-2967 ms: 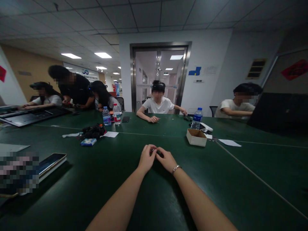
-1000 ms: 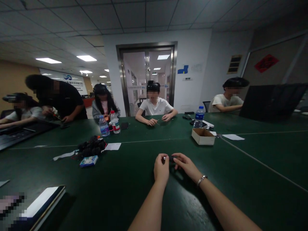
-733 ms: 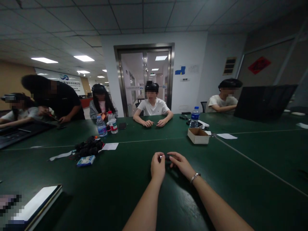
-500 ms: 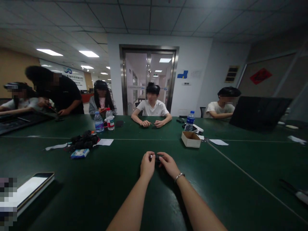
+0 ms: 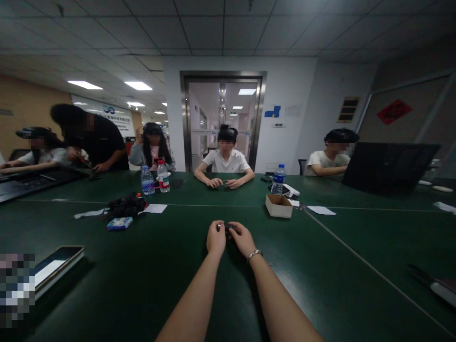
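Just above the green table (image 5: 149, 270), my left hand (image 5: 215, 239) and my right hand (image 5: 242, 240) come together in front of me. Between their fingertips is a small dark object (image 5: 227, 228), mostly covered by the fingers, so its kind cannot be made out. A bit of shiny metal shows at the left fingertips. Both hands are closed in a pinch on the dark object. A silver bracelet (image 5: 254, 255) circles my right wrist.
An open cardboard box (image 5: 279, 208) stands ahead to the right, near a water bottle (image 5: 278, 179). Ahead left lie a black tangled heap (image 5: 126, 207) and a blue-white packet (image 5: 119, 223). A phone (image 5: 59, 268) rests at near left. Several people sit or stand across the table.
My hands have shifted slightly left and closer together, still holding the small dark object. The camera view has tilted a little. Across the table, a person at the left has raised a hand.
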The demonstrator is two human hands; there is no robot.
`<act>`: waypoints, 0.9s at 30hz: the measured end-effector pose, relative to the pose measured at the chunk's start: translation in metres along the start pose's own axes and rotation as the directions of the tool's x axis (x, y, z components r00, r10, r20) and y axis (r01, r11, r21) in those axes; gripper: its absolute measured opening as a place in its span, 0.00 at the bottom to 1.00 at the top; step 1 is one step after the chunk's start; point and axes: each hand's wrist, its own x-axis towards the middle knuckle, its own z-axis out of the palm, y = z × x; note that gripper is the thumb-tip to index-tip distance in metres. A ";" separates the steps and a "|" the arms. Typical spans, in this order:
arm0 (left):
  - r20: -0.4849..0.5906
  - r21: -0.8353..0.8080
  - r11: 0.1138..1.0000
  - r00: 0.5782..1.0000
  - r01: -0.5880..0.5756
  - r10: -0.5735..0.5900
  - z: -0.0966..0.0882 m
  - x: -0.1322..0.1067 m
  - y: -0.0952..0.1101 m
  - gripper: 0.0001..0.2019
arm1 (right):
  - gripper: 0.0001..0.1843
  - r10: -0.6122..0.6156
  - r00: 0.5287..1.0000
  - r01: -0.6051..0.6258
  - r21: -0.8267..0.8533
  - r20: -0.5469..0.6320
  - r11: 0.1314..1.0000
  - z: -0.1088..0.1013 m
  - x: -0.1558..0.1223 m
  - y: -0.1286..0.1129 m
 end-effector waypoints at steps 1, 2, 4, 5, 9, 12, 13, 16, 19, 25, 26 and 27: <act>-0.006 0.004 1.000 1.000 -0.011 0.011 0.002 -0.001 0.000 0.10 | 0.15 -0.007 1.000 0.007 0.003 0.002 1.000 -0.001 0.000 0.001; -0.008 0.011 1.000 1.000 -0.021 0.021 0.003 -0.003 -0.001 0.09 | 0.15 -0.016 1.000 0.016 -0.004 0.004 1.000 -0.002 0.000 0.001; -0.005 0.028 0.998 0.999 -0.049 0.049 0.004 -0.004 -0.003 0.09 | 0.15 -0.046 0.999 0.046 -0.059 -0.002 0.997 -0.003 -0.002 0.001; -0.001 0.035 0.997 0.998 -0.065 0.065 0.004 -0.004 -0.005 0.08 | 0.16 -0.069 0.998 0.069 -0.102 -0.005 0.992 -0.003 -0.002 0.000; 0.049 0.045 0.990 0.990 -0.133 0.131 0.003 -0.001 -0.011 0.08 | 0.17 -0.162 0.987 0.160 -0.270 0.016 0.949 -0.003 -0.006 -0.004; 0.083 0.036 0.986 0.984 -0.161 0.157 0.004 0.002 -0.016 0.08 | 0.17 -0.187 0.982 0.183 -0.374 0.027 0.909 -0.004 -0.010 -0.007; 0.092 0.033 0.985 0.982 -0.169 0.165 0.004 0.003 -0.018 0.08 | 0.17 -0.190 0.982 0.181 -0.405 0.019 0.896 -0.005 -0.011 -0.008; 0.116 0.027 0.981 0.976 -0.190 0.186 0.004 0.003 -0.021 0.08 | 0.15 -0.178 0.984 0.156 -0.468 -0.004 0.870 -0.006 -0.015 -0.011; 0.133 0.010 0.978 0.970 -0.207 0.204 0.002 0.001 -0.024 0.08 | 0.14 -0.164 0.986 0.142 -0.513 0.003 0.847 -0.006 -0.020 -0.014; 0.190 -0.121 0.965 0.948 -0.234 0.254 -0.006 -0.006 -0.026 0.10 | 0.10 -0.160 0.986 0.159 -0.589 0.052 0.792 -0.006 -0.029 -0.023; 0.195 -0.134 0.962 0.945 -0.239 0.262 -0.008 -0.008 -0.025 0.11 | 0.10 -0.153 0.987 0.156 -0.602 0.056 0.783 -0.005 -0.030 -0.025; 0.195 -0.139 0.959 0.943 -0.246 0.270 -0.009 -0.010 -0.023 0.11 | 0.09 -0.145 0.988 0.150 -0.617 0.059 0.773 -0.005 -0.032 -0.027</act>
